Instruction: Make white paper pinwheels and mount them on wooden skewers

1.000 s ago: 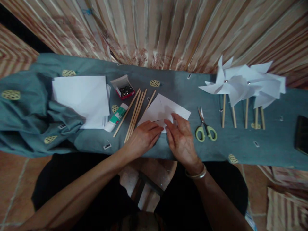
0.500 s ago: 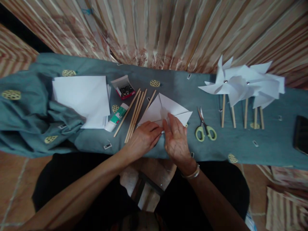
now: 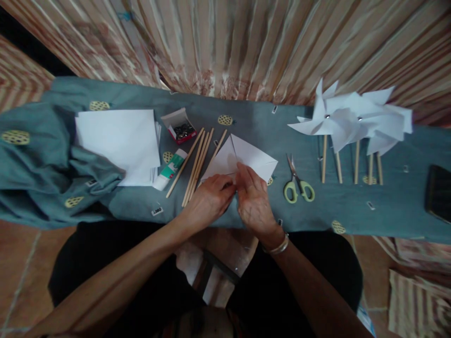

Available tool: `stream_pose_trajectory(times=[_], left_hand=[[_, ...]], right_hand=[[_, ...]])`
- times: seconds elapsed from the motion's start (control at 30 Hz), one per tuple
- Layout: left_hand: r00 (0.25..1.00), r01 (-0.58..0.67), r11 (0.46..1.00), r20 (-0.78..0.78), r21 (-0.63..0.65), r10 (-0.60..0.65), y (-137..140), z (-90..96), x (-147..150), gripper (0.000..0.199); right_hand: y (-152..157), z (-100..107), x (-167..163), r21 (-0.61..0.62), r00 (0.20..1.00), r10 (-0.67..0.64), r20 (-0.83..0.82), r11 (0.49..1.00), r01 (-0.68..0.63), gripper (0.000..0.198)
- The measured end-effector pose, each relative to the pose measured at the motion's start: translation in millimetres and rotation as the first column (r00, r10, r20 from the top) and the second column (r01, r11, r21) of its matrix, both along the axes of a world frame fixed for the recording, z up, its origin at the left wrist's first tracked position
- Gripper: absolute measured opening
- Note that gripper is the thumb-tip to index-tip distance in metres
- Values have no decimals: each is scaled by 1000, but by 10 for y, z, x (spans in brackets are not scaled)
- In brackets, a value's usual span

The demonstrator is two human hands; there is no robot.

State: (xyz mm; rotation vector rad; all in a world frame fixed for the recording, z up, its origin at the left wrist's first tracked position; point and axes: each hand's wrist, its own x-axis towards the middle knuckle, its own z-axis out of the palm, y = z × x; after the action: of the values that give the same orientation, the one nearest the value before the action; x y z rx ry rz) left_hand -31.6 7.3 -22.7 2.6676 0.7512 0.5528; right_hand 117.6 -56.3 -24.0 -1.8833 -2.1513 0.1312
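Observation:
A white sheet of paper (image 3: 252, 152) with creases and cut lines lies on the cloth, one corner pointing away from me. My left hand (image 3: 210, 196) is closed, its thumb and fingers pinching the paper's near edge. Against it, my right hand (image 3: 256, 199) presses its fingers together on the same near part, fingertips reaching over the paper. The paper between the hands is hidden. Just left of the paper are several thin wooden sticks (image 3: 200, 164). Green-handled scissors (image 3: 296, 184) lie to the right with their blades slightly apart.
A glue stick (image 3: 171, 169), an open box of metal fasteners (image 3: 182, 129) and a stack of white paper (image 3: 118, 145) lie leftward. White paper pinwheels (image 3: 352, 117) on sticks rest at right, with a dark object (image 3: 438, 192) beyond. A striped curtain (image 3: 225, 51) hangs behind.
My right hand has shifted slightly left, its fingers closing in toward the left fingertips. The left hand stays nearly in place. The whole view has shifted a little.

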Motion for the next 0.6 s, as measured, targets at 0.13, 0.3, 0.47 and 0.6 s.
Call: stream_pose_trajectory(times=[0.13, 0.3, 0.47, 0.6], left_hand=[[1000, 12, 1000, 19, 26, -13, 9, -8, 4, 20], [1000, 17, 998, 9, 60, -18, 12, -15, 2, 20], [999, 40, 995, -2, 89, -40, 33, -18, -7, 19], [999, 53, 992, -9, 118, -52, 71, -6, -31, 18]], right_hand=[[8, 50, 79, 13, 998, -6, -63, 1000, 7, 43], [67, 132, 373, 147, 974, -93, -206, 981, 125, 45], [193, 123, 638, 109, 959, -207, -194, 967, 231, 46], [231, 94, 733, 120, 957, -193, -218, 967, 223, 42]])
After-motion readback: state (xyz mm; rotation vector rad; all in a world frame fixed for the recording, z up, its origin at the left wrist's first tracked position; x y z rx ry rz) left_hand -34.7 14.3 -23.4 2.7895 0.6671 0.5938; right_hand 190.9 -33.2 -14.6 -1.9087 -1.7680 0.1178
